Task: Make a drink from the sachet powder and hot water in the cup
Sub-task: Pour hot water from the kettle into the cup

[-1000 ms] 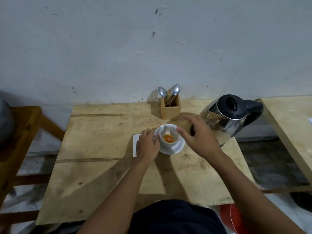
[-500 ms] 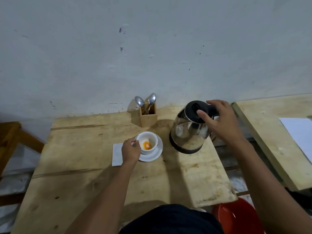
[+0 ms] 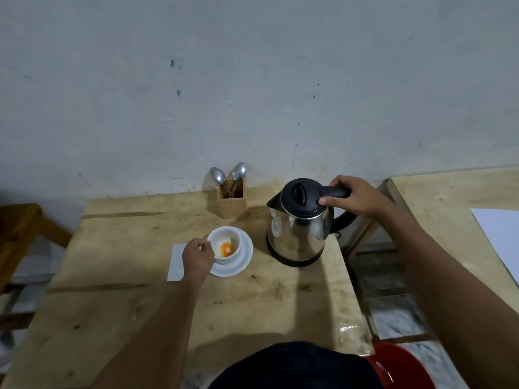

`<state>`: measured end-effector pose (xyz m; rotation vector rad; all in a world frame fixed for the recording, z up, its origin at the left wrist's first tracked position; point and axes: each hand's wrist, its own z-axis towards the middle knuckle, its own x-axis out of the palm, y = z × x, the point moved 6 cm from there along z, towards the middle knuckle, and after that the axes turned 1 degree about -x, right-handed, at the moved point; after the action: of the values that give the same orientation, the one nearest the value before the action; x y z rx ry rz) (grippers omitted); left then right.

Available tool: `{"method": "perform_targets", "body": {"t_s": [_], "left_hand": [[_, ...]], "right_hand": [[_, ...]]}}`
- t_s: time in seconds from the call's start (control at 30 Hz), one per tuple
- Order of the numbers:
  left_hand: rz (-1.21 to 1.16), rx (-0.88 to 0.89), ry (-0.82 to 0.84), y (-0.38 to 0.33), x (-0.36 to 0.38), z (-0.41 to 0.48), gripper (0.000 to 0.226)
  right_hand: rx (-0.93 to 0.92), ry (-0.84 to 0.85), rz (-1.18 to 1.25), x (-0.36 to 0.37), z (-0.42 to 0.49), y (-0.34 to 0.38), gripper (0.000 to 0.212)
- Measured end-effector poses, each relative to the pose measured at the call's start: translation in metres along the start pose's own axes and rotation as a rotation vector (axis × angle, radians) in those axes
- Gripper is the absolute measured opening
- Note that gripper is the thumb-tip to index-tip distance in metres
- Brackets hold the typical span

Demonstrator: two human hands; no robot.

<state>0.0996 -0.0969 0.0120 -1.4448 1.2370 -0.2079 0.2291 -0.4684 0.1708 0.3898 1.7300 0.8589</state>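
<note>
A white cup (image 3: 226, 239) stands on a white saucer (image 3: 243, 261) on the wooden table (image 3: 140, 299). Orange powder (image 3: 226, 249) lies in the bottom of the cup. My left hand (image 3: 197, 258) grips the cup at its left side, over the handle. A steel kettle (image 3: 298, 234) with a black lid stands upright to the right of the cup. My right hand (image 3: 356, 196) is closed around the kettle's black handle, thumb on top near the lid. A white sachet (image 3: 176, 262) lies flat just left of the saucer, partly under my left hand.
A wooden holder (image 3: 232, 200) with two spoons stands against the wall behind the cup. A second wooden table (image 3: 449, 209) with a white sheet (image 3: 500, 234) is at the right, across a gap. A red bowl (image 3: 401, 366) sits low at the right. A wooden chair (image 3: 19, 234) stands at the left.
My right hand went from beside the cup to the kettle and closed on its handle. The kettle now stands more upright. My left hand stayed on the cup.
</note>
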Motion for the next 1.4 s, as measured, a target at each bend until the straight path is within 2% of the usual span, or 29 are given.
{"method": "perform_targets", "body": {"t_s": [0.2,0.3,0.43,0.7,0.9,1.13,1.27,1.4], "left_hand": [[0.003,-0.007,-0.017,0.006,0.001,0.005,0.013],[0.010,-0.009,-0.032,0.001,-0.001,0.001,0.012],[0.004,0.002,-0.037,-0.011,-0.004,-0.010,0.008],[0.024,0.008,0.026,-0.008,-0.005,-0.007,0.014],[-0.016,0.029,0.039,-0.005,-0.004,-0.007,0.018],[-0.045,0.009,0.106,-0.003,-0.002,-0.005,0.015],[-0.056,0.016,0.144,-0.001,-0.002,-0.004,0.014],[-0.068,0.013,0.166,0.002,-0.001,-0.001,0.014]], "right_hand": [[0.027,0.089,0.036,0.000,0.014,-0.018,0.054],[-0.018,0.022,0.075,0.002,0.015,-0.019,0.061],[-0.035,-0.083,0.136,0.007,0.013,-0.026,0.081],[-0.071,-0.152,0.114,0.010,0.014,-0.016,0.088],[-0.105,-0.120,0.052,0.011,0.014,0.019,0.080],[-0.192,-0.043,-0.082,0.007,0.017,0.077,0.094],[-0.203,0.009,-0.204,0.015,0.018,0.106,0.085],[-0.185,0.071,-0.316,0.021,0.023,0.128,0.098]]}}
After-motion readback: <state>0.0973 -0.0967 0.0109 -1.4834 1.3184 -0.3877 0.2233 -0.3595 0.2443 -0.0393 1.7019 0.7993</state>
